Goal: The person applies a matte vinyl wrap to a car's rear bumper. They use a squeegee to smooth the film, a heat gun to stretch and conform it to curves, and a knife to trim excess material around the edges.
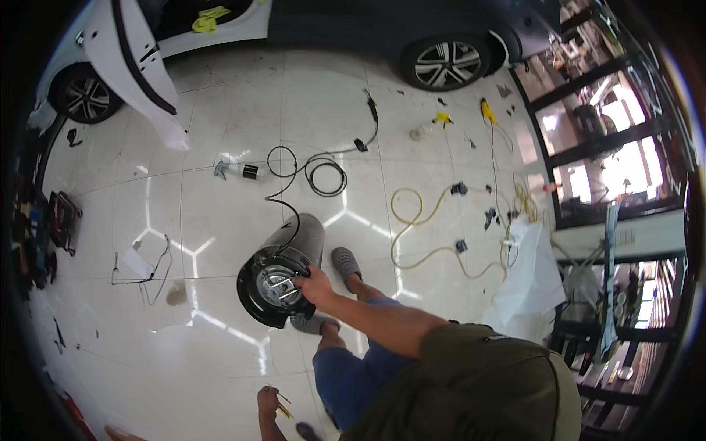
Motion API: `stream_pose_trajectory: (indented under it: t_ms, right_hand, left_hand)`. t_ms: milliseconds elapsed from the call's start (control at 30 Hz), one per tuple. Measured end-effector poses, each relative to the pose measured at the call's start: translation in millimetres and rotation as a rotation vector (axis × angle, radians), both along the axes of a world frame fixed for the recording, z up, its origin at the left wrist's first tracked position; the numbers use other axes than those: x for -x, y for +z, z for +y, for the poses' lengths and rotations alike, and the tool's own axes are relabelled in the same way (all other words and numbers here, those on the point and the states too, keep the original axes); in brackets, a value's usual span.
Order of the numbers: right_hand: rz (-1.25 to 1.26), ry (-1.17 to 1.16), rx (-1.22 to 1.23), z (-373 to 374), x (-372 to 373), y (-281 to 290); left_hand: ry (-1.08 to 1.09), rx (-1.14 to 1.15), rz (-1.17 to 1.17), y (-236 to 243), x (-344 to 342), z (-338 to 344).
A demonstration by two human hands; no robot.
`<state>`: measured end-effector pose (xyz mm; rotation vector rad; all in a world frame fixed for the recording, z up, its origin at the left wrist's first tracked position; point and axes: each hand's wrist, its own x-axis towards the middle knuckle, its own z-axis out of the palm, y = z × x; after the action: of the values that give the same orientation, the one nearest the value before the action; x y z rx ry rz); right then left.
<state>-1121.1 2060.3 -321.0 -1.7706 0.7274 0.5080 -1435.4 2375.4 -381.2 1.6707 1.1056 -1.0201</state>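
A grey, metal-looking pressure sprayer tank (303,239) with a black top leans towards me beside my feet. My right hand (316,287) reaches down to it, its fingers closed around the silver handle (283,284) at the top. A black hose (323,176) runs from the tank top across the floor in loops and ends in a spray wand (373,110). At the lower left, my left hand (269,400) is closed on thin yellow and reddish sticks (283,408), too small to tell what they are.
A car with an open white door (125,66) stands at the far side. On the tiles lie a spray bottle (239,170), another with a yellow head (434,123), a yellow hose (419,264) and cords. White sheeting (526,268) is at right. A dark shoe (307,431) shows behind me.
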Motion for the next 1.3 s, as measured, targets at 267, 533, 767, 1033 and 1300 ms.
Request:
stream_pose_trajectory:
  t_ms: [267, 533, 767, 1033, 1300]
  right_hand:
    - [0.037, 0.316, 0.249, -71.6, 48.9, 1.2]
    - [-0.065, 0.234, 0.058, -103.3, 7.8, -38.7]
    - [-0.160, 0.334, -0.147, -158.5, 14.6, 0.1]
    - [0.568, 0.228, -0.001, -426.4, 243.4, -17.3]
    - [0.598, -0.132, -0.318, -459.7, 398.8, -42.6]
  left_hand:
    - [-1.388, 0.082, -0.583, -16.1, 86.4, 16.8]
    - [-0.177, 0.092, 0.107, 40.8, -26.0, -98.9]
    - [-1.072, 0.288, -0.109, 93.2, -15.1, -186.0]
    - [-1.065, -0.282, 0.091, 79.8, -42.2, -323.3]
    - [-1.085, -0.135, 0.143, 67.8, -116.9, -379.3]
